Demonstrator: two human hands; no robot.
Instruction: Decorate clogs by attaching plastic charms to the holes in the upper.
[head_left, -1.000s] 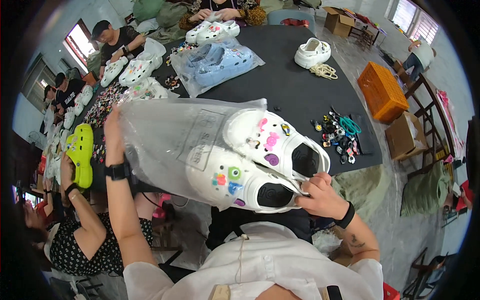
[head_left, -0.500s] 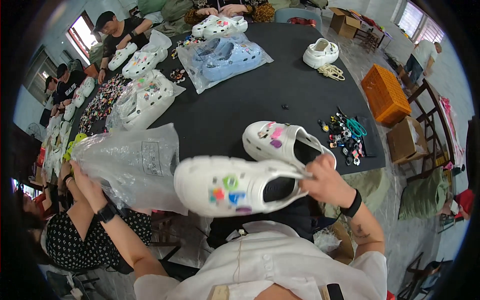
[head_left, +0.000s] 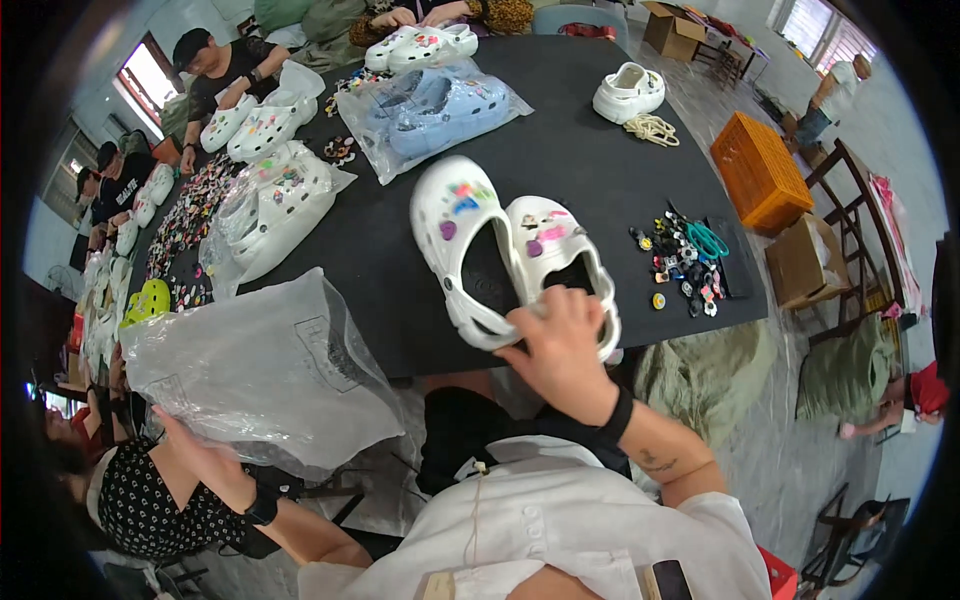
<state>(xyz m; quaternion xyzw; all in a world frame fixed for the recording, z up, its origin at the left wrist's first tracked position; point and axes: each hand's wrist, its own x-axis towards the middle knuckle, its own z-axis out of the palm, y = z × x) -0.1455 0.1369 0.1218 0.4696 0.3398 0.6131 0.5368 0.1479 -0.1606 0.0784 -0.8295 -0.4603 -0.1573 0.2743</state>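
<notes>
The right hand [head_left: 562, 345] is closed over the heel straps of two white clogs [head_left: 505, 250] dotted with coloured charms, pinching the pair together at the 6 o'clock edge of the black table [head_left: 560, 150]. The left hand [head_left: 195, 445], out at 8 o'clock, grips a clear plastic bag [head_left: 265, 370] by its lower edge. Bagging the pair cleanly probably calls for holding the bag's mouth wide, keeping both heels pinched and feeding the toes in first, clear of the loose charms [head_left: 685, 260] at 3 o'clock.

black table [head_left: 560, 120] | white clogs [head_left: 510, 250] | bagged clogs [head_left: 430, 110] | charms [head_left: 685, 260]
</notes>
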